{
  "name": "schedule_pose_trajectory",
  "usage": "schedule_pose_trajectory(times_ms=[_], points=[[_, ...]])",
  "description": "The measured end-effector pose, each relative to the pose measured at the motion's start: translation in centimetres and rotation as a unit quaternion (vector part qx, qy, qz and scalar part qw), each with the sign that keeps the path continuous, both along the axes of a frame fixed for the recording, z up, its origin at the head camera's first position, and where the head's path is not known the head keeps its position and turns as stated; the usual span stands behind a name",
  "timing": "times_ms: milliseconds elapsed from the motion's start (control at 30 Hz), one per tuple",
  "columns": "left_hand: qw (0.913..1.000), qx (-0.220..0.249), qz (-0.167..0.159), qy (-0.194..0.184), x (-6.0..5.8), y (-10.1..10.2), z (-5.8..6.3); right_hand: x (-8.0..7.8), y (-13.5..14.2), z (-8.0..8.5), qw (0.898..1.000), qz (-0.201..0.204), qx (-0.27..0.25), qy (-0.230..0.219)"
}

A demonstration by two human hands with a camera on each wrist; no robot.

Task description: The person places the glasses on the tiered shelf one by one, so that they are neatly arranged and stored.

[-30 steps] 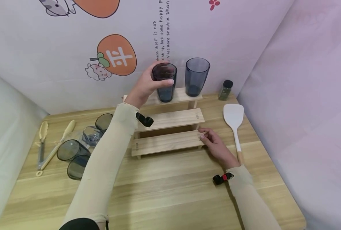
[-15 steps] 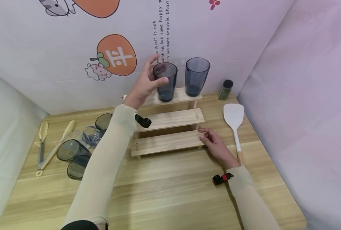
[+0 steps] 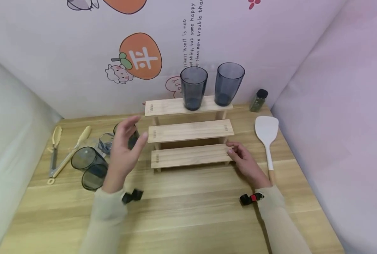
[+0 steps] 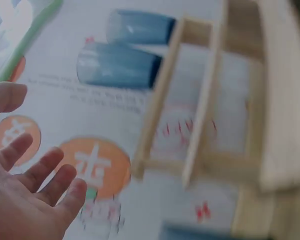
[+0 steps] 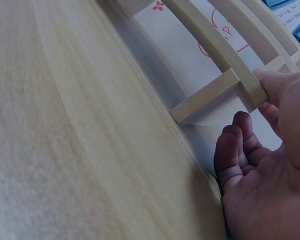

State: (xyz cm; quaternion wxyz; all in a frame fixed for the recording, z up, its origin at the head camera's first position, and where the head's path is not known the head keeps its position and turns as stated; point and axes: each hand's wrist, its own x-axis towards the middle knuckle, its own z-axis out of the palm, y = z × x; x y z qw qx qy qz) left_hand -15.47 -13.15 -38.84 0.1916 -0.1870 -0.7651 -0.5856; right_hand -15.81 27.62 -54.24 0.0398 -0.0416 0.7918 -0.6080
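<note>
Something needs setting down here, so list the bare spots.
Bare: the top shelf left of its two upright glasses, the middle shelf, the bottom shelf left of the right hand, and the tabletop between the sleeves. Crowded: the tabletop's left side, with tongs and more glasses.

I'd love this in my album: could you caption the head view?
Two tinted glasses stand on the top tier of a wooden rack; the right grip holds the lowest tier.

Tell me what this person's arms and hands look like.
The left sleeve and right sleeve are plain cream, reaching the wrists. A small black gadget sits at the left wrist; another, beside a red piece, at the right. The left hand and right hand wear no gloves.
</note>
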Motion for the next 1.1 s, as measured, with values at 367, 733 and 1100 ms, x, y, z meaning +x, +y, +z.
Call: schedule_pose_trajectory(times_ms=[367, 733, 1100], points=[[0.9621, -0.182, 0.185, 0.084, 7.2, -7.8, -5.3, 0.5, 0.2, -0.2, 1.000, -0.006, -0.005, -0.004], [0.9412, -0.158, 0.291, 0.065, 8.1, -8.4, -8.6, -0.2, 0.1, -0.1, 1.000, 0.004, -0.006, -0.013], [0.9545, -0.154, 0.254, 0.028, 8.6, -8.0, -8.5, -0.1, -0.2, 0.3, 1.000, -0.001, -0.017, -0.023]])
